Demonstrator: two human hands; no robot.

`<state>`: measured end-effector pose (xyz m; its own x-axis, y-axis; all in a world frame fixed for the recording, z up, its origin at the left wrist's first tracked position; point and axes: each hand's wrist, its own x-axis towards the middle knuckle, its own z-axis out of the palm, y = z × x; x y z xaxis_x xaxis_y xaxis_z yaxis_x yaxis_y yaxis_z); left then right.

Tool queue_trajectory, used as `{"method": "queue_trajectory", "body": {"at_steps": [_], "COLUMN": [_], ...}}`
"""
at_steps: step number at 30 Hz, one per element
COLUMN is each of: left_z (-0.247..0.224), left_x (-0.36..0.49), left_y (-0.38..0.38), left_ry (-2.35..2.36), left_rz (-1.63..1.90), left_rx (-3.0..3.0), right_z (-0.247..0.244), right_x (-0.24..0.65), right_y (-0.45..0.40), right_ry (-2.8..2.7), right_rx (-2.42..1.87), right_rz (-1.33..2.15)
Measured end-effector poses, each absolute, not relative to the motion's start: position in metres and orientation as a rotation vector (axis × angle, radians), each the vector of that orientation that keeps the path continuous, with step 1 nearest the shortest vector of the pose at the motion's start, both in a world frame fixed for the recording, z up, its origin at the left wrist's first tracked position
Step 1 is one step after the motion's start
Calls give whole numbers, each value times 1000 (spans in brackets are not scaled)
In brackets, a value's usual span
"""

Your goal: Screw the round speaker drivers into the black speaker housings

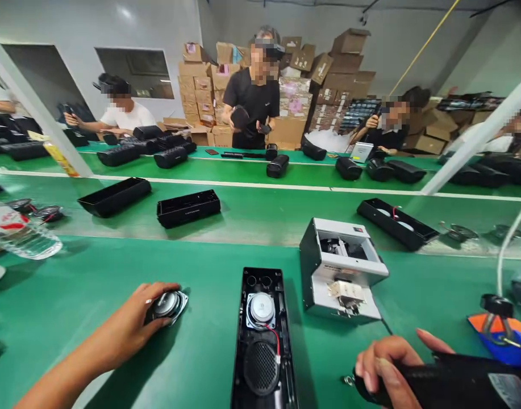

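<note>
My left hand (136, 318) grips a round metal speaker driver (169, 305) by its side, low over the green bench. To its right lies a long black speaker housing (263, 335), open side up. One driver (261, 309) sits inside it, with a red wire leading to a small white plug. Below that driver, a round mesh grille (261, 366) shows in the housing. At the lower right, my right hand (392, 363) is wrapped round a black electric screwdriver (451, 380), its tip pointing left. The screwdriver's rear end is out of the frame.
A grey screw feeder (343, 270) stands right of the housing. Beyond it are black housings (190, 208) on the green conveyor belt (260, 218). A plastic bottle (24, 230) lies at left; a blue and orange object (499, 338) is at right. Several people work across the line.
</note>
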<state>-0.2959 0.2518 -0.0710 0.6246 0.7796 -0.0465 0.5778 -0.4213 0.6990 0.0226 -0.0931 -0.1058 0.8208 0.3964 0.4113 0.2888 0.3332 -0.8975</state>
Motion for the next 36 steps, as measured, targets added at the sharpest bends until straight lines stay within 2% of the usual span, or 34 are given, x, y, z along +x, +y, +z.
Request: {"method": "queue_trajectory", "body": {"at_steps": [5, 8, 11, 13, 16, 22, 36], "left_z": [-55, -35, -13, -2, 3, -18, -35], "left_x": [-300, -284, -246, -218, -190, -184, -174], "left_y": [220, 178, 142, 130, 127, 123, 106], "left_ry": [1048, 759, 347, 255, 352, 523, 634], "left_rz": [193, 65, -40, -95, -152, 4, -344], "left_rx": [2063, 1935, 2062, 2163, 2208, 2371, 2555], "right_z": [-96, -92, -90, -89, -88, -86, -85], "right_x": [15, 11, 10, 9, 8, 3, -1], "right_y": [-96, -94, -92, -93, -96, -98, -97], "right_ry": [-631, -587, -582, -601, -622, -645, -538], "right_rx": [-1227, -1199, -1184, -1190, -1204, -1183, -1163], "right_rz": [119, 117, 106, 120, 131, 93, 83]}}
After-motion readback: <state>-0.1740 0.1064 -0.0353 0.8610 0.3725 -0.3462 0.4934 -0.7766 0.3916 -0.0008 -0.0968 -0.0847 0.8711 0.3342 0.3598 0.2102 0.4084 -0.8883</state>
